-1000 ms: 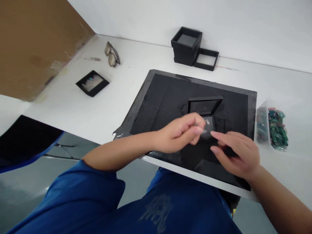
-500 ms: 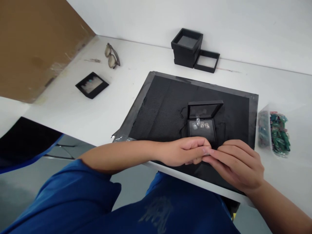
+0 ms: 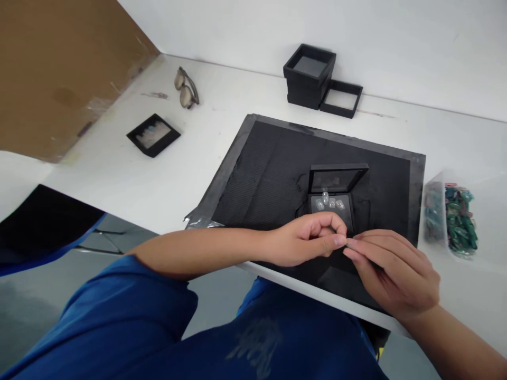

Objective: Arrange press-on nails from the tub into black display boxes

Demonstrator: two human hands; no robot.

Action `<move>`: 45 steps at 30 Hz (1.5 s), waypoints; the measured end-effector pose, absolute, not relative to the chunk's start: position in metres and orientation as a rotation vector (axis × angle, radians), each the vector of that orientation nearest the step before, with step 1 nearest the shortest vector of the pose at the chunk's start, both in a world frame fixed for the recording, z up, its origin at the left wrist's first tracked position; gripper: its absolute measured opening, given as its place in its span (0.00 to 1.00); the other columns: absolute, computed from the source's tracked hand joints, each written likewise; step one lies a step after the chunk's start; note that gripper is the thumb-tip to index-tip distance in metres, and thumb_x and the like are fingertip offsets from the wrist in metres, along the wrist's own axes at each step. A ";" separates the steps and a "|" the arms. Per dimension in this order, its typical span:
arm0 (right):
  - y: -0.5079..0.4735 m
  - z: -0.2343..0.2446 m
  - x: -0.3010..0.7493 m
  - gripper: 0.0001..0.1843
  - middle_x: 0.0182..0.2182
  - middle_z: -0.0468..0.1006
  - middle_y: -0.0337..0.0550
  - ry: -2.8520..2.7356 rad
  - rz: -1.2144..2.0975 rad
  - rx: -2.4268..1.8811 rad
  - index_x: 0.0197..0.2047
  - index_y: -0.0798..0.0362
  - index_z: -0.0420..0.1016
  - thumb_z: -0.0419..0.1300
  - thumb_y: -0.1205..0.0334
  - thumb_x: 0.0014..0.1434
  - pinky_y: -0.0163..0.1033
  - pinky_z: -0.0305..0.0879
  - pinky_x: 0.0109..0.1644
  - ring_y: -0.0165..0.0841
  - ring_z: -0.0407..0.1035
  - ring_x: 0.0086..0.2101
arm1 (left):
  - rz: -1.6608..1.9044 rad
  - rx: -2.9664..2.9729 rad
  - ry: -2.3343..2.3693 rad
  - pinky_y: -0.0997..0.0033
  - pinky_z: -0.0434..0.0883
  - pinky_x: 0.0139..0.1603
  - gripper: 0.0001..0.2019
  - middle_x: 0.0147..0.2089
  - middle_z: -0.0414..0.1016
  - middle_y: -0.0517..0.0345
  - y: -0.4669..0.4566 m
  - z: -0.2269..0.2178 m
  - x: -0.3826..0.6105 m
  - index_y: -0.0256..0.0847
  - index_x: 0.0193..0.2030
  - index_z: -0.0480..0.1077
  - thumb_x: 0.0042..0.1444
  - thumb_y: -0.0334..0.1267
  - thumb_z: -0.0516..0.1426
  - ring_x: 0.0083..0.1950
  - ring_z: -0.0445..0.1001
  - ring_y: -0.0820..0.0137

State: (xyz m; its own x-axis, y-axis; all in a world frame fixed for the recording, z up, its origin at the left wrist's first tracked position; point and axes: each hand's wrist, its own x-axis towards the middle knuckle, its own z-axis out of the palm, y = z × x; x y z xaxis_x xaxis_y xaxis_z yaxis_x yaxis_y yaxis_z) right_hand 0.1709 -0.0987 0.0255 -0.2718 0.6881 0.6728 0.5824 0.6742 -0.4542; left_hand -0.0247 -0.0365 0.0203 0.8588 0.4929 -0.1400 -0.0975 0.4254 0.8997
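My left hand (image 3: 311, 240) is closed, thumb and index finger pinched together at the front edge of the mat. Just right of it, my right hand (image 3: 400, 272) has its thumb and fingers drawn together, its fingertips meeting the left ones. A tiny item sits between the fingertips, too small to make out. Beyond my hands, a small black case (image 3: 344, 219) stands with its windowed lid (image 3: 338, 179) raised. Several clear press-on nails (image 3: 339, 205) are in it, one sticking up above the others. My left hand partly hides the front of the case.
A black mat (image 3: 269, 174) is taped to the white table (image 3: 206, 158). Stacked black boxes (image 3: 307, 89) and a flat black frame (image 3: 350, 111) stand behind. A clear bin of green packets (image 3: 459, 221) is right; glasses (image 3: 186, 89) and a black display box (image 3: 154, 137) are left.
My hands have drawn slightly apart at the fingertips, and the left fingers have curled more. The whole scene has shifted a little to the right with the camera.
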 end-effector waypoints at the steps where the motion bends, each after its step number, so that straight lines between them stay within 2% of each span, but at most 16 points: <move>1: -0.098 0.026 0.170 0.18 0.31 0.83 0.41 -1.948 0.196 -0.997 0.48 0.50 0.79 0.68 0.75 0.56 0.42 0.80 0.36 0.35 0.77 0.31 | 0.400 1.108 0.404 0.77 0.52 0.23 0.16 0.23 0.58 0.73 -0.036 0.019 -0.024 0.39 0.40 0.61 0.65 0.51 0.57 0.22 0.53 0.81; 4: -0.099 0.028 0.169 0.19 0.31 0.82 0.41 -1.885 0.311 -1.017 0.49 0.48 0.79 0.67 0.75 0.57 0.41 0.78 0.34 0.34 0.77 0.30 | 0.399 1.173 0.374 0.76 0.52 0.25 0.15 0.23 0.59 0.72 -0.035 0.018 -0.025 0.39 0.40 0.62 0.65 0.50 0.57 0.23 0.52 0.81; 9: -0.100 0.028 0.171 0.21 0.31 0.82 0.39 -1.844 0.379 -0.995 0.51 0.44 0.80 0.67 0.74 0.57 0.40 0.77 0.31 0.33 0.77 0.28 | 0.362 1.148 0.398 0.76 0.55 0.26 0.18 0.23 0.61 0.72 -0.034 0.017 -0.025 0.38 0.41 0.64 0.63 0.53 0.60 0.23 0.55 0.81; 12: -0.099 0.027 0.173 0.23 0.32 0.82 0.40 -1.874 0.393 -0.929 0.54 0.45 0.79 0.67 0.75 0.58 0.40 0.78 0.32 0.33 0.77 0.30 | 0.396 1.138 0.385 0.76 0.56 0.27 0.19 0.25 0.65 0.69 -0.035 0.018 -0.025 0.37 0.40 0.66 0.62 0.53 0.61 0.24 0.58 0.81; 17: -0.096 0.029 0.174 0.21 0.32 0.82 0.42 -1.891 0.464 -0.796 0.58 0.49 0.77 0.62 0.72 0.63 0.40 0.78 0.32 0.33 0.76 0.31 | 0.436 1.145 0.353 0.76 0.56 0.27 0.18 0.26 0.64 0.69 -0.037 0.024 -0.027 0.38 0.39 0.65 0.64 0.52 0.60 0.25 0.58 0.82; 21: -0.096 0.028 0.175 0.16 0.32 0.82 0.42 -1.822 0.667 -0.806 0.56 0.46 0.79 0.62 0.66 0.65 0.38 0.75 0.29 0.32 0.76 0.30 | 0.349 1.127 0.313 0.76 0.57 0.26 0.19 0.26 0.62 0.69 -0.039 0.025 -0.030 0.39 0.40 0.64 0.65 0.55 0.58 0.25 0.58 0.80; 27: -0.098 0.027 0.174 0.17 0.29 0.80 0.37 -1.746 0.833 -0.872 0.52 0.45 0.79 0.67 0.68 0.60 0.36 0.73 0.29 0.29 0.73 0.26 | 0.348 1.097 0.302 0.76 0.55 0.25 0.17 0.25 0.60 0.70 -0.041 0.023 -0.030 0.39 0.41 0.63 0.66 0.53 0.56 0.25 0.55 0.80; 30: -0.098 0.031 0.171 0.17 0.28 0.80 0.37 -1.790 0.771 -0.865 0.52 0.46 0.78 0.67 0.69 0.60 0.35 0.73 0.28 0.29 0.74 0.26 | 0.337 1.058 0.269 0.76 0.55 0.25 0.17 0.25 0.59 0.71 -0.041 0.023 -0.030 0.39 0.43 0.62 0.67 0.52 0.56 0.24 0.54 0.80; 36: -0.100 0.034 0.166 0.14 0.32 0.81 0.40 -1.909 0.475 -0.853 0.48 0.50 0.78 0.67 0.71 0.59 0.36 0.76 0.31 0.30 0.76 0.29 | 0.184 0.939 0.237 0.77 0.56 0.26 0.20 0.28 0.66 0.69 -0.041 0.025 -0.030 0.40 0.43 0.62 0.62 0.55 0.60 0.24 0.57 0.81; 40: -0.102 0.033 0.167 0.11 0.30 0.80 0.39 -1.966 0.291 -0.869 0.43 0.51 0.78 0.69 0.71 0.57 0.36 0.77 0.32 0.29 0.74 0.29 | 0.172 0.938 0.234 0.78 0.63 0.32 0.19 0.27 0.68 0.68 -0.039 0.023 -0.030 0.39 0.42 0.65 0.61 0.54 0.62 0.28 0.64 0.80; 42: -0.103 0.033 0.169 0.13 0.30 0.80 0.39 -2.006 0.232 -0.853 0.43 0.53 0.78 0.70 0.72 0.55 0.36 0.78 0.34 0.29 0.75 0.30 | 0.196 0.961 0.208 0.77 0.65 0.34 0.16 0.26 0.67 0.68 -0.038 0.022 -0.031 0.39 0.40 0.66 0.61 0.50 0.63 0.29 0.65 0.80; 45: -0.104 0.033 0.172 0.16 0.32 0.82 0.38 -2.067 0.163 -0.806 0.46 0.55 0.78 0.70 0.74 0.54 0.36 0.78 0.37 0.30 0.76 0.33 | 0.278 1.007 0.186 0.79 0.65 0.32 0.10 0.23 0.65 0.69 -0.038 0.017 -0.031 0.38 0.37 0.68 0.60 0.38 0.65 0.27 0.65 0.81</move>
